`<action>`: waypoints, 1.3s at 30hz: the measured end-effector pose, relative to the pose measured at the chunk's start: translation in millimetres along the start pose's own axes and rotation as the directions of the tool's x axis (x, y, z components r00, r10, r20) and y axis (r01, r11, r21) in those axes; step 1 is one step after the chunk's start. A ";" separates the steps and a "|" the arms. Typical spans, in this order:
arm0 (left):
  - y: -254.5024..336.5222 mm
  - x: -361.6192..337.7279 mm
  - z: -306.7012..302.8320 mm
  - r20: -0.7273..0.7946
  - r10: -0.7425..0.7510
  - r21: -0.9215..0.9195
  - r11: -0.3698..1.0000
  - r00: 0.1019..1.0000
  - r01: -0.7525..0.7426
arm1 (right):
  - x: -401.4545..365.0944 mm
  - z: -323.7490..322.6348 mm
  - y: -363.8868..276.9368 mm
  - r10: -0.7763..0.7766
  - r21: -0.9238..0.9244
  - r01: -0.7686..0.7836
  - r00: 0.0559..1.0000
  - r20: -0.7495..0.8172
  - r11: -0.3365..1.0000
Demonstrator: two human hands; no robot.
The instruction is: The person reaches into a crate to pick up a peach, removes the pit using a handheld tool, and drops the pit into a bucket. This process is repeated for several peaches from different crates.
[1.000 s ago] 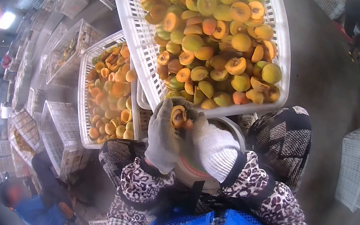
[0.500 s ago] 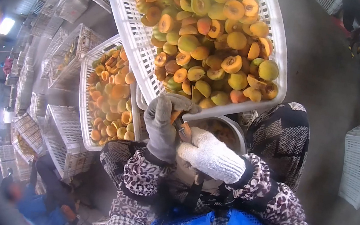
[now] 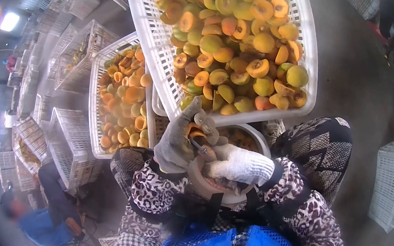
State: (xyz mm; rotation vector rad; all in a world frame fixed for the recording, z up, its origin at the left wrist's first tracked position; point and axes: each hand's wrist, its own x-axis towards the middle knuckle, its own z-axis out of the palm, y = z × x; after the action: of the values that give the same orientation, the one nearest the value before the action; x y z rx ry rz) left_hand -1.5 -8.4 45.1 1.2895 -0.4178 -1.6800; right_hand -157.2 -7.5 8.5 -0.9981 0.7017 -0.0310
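— What's the biggest thing in view?
— A white crate [image 3: 144, 18] heaped with halved fruit [image 3: 258, 68], orange and yellow-green. A second crate [image 3: 95, 82], also full, sits just left of it.
— And below?
— A round pale bowl [image 3: 262, 139], just under the white crate's near edge.
— The hands?
— The left hand [image 3: 176, 143], grey-gloved, is clamped round a single fruit [image 3: 194, 132] over the bowl. The right hand [image 3: 239, 164], white-gloved, is curled closed against it, on what looks like a thin blade [image 3: 198, 146]. That part is too small to be sure.
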 end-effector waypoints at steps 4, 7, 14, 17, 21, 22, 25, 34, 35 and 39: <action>-1.9 4.5 -24.0 0.293 -0.198 -0.526 0.784 0.936 0.330 | 6.1 -7.0 9.2 -0.229 -0.225 0.242 0.970 0.079 0.944; -3.0 11.1 -36.0 0.398 -0.061 -0.641 0.695 0.915 0.325 | -14.6 -7.4 8.0 -0.161 -0.479 0.168 0.985 0.055 0.862; 61.0 38.5 -93.8 -0.115 0.878 0.932 0.257 0.464 -0.257 | -27.4 -29.5 108.1 -0.232 -0.902 -0.342 0.885 -0.404 0.264; 65.8 69.0 -49.7 0.157 0.887 0.866 0.089 0.435 -0.493 | -10.0 -28.6 132.5 -0.016 -0.830 -0.532 0.841 -0.541 0.167; 63.3 149.8 -2.0 0.775 0.519 0.631 -0.661 0.360 -0.406 | -16.8 -44.7 137.2 0.092 -0.775 -0.460 0.878 -0.470 0.434; 58.1 158.4 2.8 0.819 0.444 0.565 -0.733 0.364 -0.378 | -66.1 -29.5 55.7 -0.288 -0.885 -0.178 0.902 -0.322 0.431; 57.1 171.9 -1.6 0.813 0.390 0.551 -0.755 0.433 -0.355 | -4.2 -50.7 194.7 -0.267 -0.954 -0.287 0.916 -0.298 0.080; 46.7 74.5 -0.6 0.026 0.323 0.279 0.906 0.946 -0.317 | -42.4 -7.0 40.7 -0.661 -0.694 0.111 0.440 -0.608 0.712; 39.9 66.5 -5.6 0.021 0.225 0.115 0.967 0.974 -0.226 | -42.5 -5.4 28.0 -0.697 -0.711 0.169 0.442 -0.565 0.683; 10.1 27.3 -25.7 0.437 0.508 0.756 0.240 0.743 -0.609 | -17.8 14.5 7.3 -0.700 -0.634 0.320 0.463 -0.544 0.704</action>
State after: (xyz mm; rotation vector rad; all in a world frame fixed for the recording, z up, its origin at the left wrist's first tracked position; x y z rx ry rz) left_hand 25.9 -29.2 27.2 1.4480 -1.7971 -0.8118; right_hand -165.2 13.5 17.2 -1.6724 1.1753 -0.9617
